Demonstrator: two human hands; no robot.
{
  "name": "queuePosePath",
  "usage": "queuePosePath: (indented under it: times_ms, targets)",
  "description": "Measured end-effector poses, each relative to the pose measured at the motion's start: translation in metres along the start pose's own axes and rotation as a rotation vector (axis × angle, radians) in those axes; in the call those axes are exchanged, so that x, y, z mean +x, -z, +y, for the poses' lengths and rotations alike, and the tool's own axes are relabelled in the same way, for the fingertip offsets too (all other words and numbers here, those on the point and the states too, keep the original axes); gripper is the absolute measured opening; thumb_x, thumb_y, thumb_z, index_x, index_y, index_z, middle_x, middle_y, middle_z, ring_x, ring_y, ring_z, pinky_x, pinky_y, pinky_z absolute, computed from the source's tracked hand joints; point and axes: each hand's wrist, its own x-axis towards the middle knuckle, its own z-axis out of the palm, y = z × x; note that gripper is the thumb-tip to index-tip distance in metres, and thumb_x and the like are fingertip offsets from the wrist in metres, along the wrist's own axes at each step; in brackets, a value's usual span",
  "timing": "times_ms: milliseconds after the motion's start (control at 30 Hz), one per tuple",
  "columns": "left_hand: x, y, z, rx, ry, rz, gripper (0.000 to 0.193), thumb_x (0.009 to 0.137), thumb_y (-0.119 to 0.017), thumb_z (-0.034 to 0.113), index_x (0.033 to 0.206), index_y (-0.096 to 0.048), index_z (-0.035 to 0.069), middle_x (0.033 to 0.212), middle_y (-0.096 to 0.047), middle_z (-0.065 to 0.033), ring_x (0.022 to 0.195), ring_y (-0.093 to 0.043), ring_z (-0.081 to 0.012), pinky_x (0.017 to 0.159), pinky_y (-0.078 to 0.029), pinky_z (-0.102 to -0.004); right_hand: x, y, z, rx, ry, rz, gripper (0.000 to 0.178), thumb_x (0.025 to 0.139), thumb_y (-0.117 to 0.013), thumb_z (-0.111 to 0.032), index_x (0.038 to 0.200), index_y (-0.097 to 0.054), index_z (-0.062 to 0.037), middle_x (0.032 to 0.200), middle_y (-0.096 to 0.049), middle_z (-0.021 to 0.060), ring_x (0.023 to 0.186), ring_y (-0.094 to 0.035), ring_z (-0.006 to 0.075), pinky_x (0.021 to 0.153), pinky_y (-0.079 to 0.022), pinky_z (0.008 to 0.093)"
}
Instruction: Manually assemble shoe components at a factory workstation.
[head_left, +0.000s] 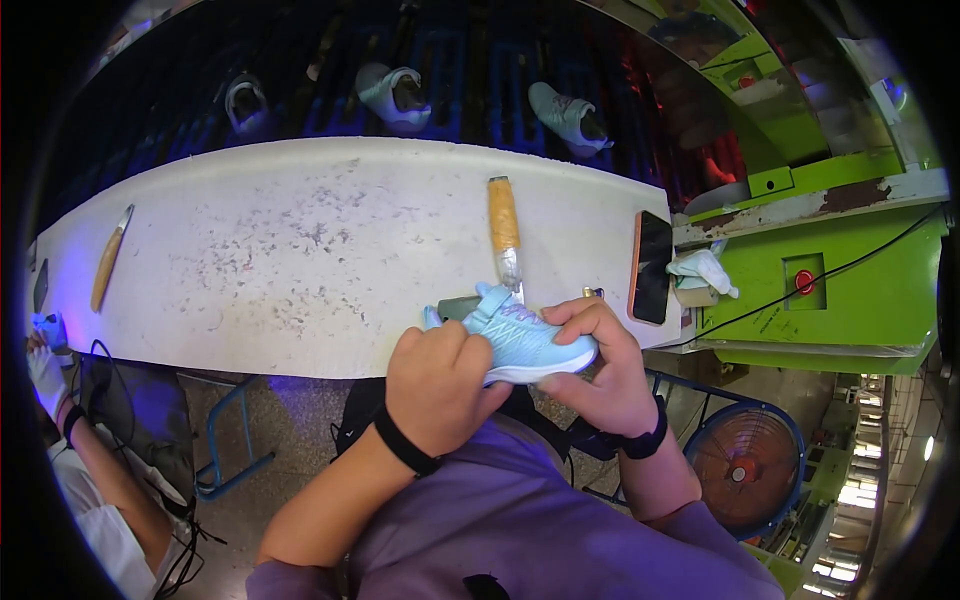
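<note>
A light blue shoe [525,344] with a white sole is held between my two hands, just over the table's near edge. My left hand [440,385] is closed around its heel end. At the toe, my right hand [600,365] grips with the thumb below and the fingers on top. Right behind the shoe lies a tool with a wooden handle [503,215] and a metal end, partly covered by the shoe. A dark flat piece [458,308] shows next to the heel, also partly hidden.
The white table [260,320] has dark scuffs. A wooden-handled knife [112,258] lies at its left, a phone [652,268] at its right. Beyond it, several shoes [395,95] sit on a dark conveyor. A co-worker's gloved hand [46,375] is far left; a fan [745,468] stands right.
</note>
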Motion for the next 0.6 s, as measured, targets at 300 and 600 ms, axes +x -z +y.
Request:
queuePosePath:
  times_ms: [300, 600]
  targets:
    - [-0.008, 0.009, 0.0, 0.014, 0.14, -0.019, 0.046, 0.059, -0.089, 0.022, 0.09, -0.057, 0.008, 0.083, -0.055, -0.0072, 0.075, -0.06, -0.0279, 0.075, -0.045, -0.0432, 0.013, -0.007, -0.011, 0.018, -0.064, -0.034, 0.03, 0.077, -0.069, -0.006, 0.105, -0.059, -0.0012, 0.106, -0.067, 0.0104, 0.096, -0.065, 0.0199, 0.088, -0.051, 0.0326]
    - [-0.059, 0.063, -0.014, -0.691, 0.156, 0.264, 0.053, 0.078, -0.088, 0.025, 0.11, -0.051, 0.006, 0.118, -0.066, -0.0169, 0.119, -0.063, -0.0295, 0.118, -0.029, -0.0562, 0.021, -0.073, -0.001, 0.058, 0.317, -0.167, 0.049, 0.071, -0.09, -0.039, 0.092, -0.059, -0.0062, 0.093, -0.059, 0.0093, 0.089, -0.059, 0.024, 0.078, -0.049, 0.0356]
